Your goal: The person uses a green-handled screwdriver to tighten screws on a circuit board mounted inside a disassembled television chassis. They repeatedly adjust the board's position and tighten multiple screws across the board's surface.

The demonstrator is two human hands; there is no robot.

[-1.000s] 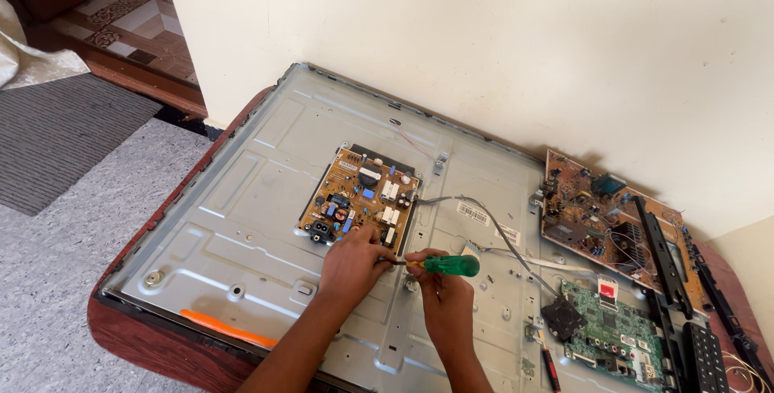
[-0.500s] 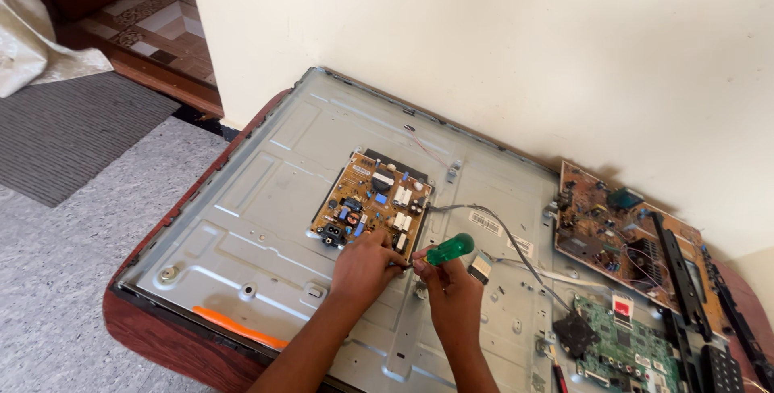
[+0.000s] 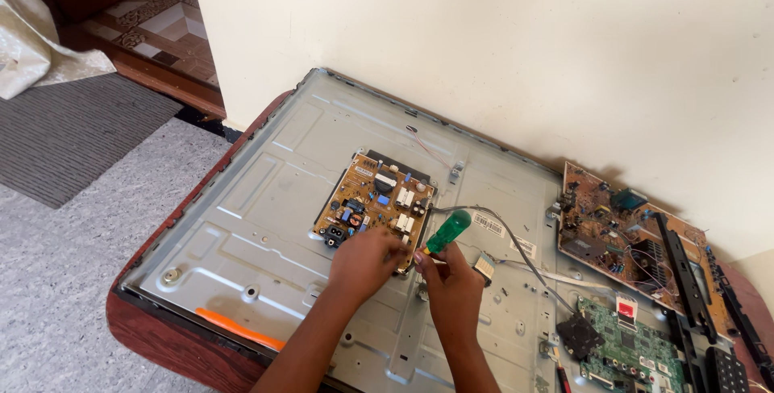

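A brown power circuit board (image 3: 376, 202) sits on the grey metal back panel (image 3: 274, 199) of a flat screen lying on a low table. My left hand (image 3: 364, 259) rests with its fingertips on the board's near right corner. My right hand (image 3: 451, 278) holds a green-handled screwdriver (image 3: 447, 232), its handle tilted up to the right and its tip down at that same corner, between my two hands. A grey cable (image 3: 516, 244) runs from beside the board toward the right.
A second brown circuit board (image 3: 621, 228) lies against the wall at right, with a green board (image 3: 625, 353) below it and black strips (image 3: 681, 272) beside them. An orange strip (image 3: 238, 328) lies on the panel's near edge. A doorway and grey mat (image 3: 72, 139) are at left.
The view has shifted, so the panel sits further right and lower. The screwdriver handle has swung from lying sideways to tilted upward. Both hands have stayed at the board's corner.
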